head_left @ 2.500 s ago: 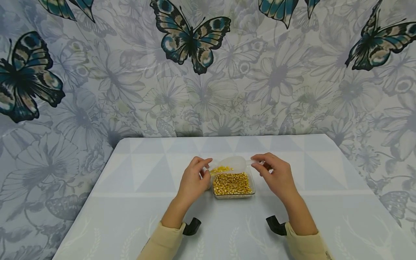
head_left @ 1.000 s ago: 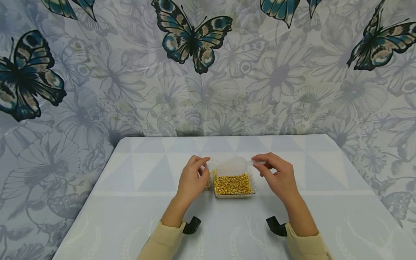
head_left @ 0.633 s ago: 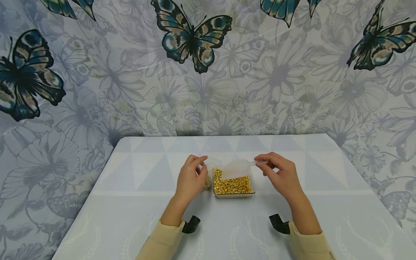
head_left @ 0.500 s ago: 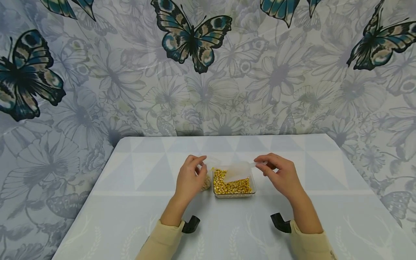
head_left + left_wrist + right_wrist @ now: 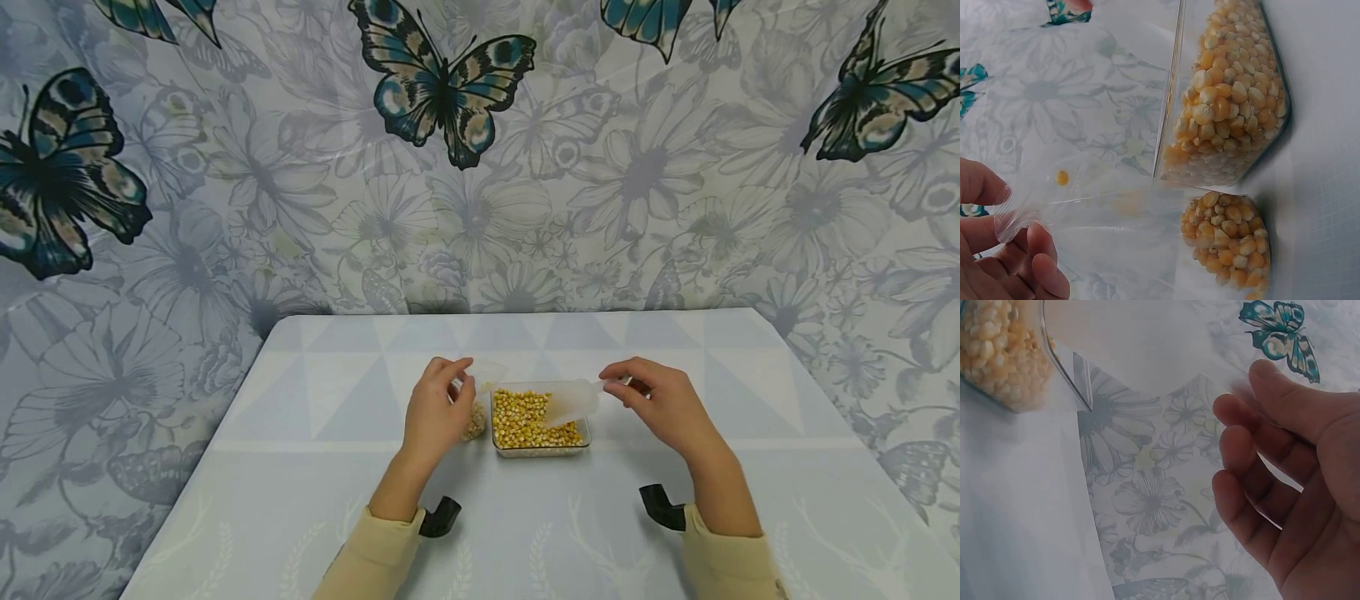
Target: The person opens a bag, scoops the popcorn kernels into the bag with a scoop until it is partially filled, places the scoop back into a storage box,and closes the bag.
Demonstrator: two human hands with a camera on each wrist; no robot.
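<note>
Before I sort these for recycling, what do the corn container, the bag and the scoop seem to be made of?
Corn container: glass or rigid plastic, clear and glossy; kernels show through it. Bag: probably thin plastic film, see-through, with fine creases where the left hand pinches it. Scoop: likely plastic, matte, judging by its cloudy white look.

"Which sort of place are we looking at?"
"We'd say a home-like corner, though we can't be certain: we see a triangle-patterned desk (image 5: 555,508) against a backdrop (image 5: 480,250) of pale grey flowers (image 5: 637,171) and teal butterflies (image 5: 442,96)."
</note>
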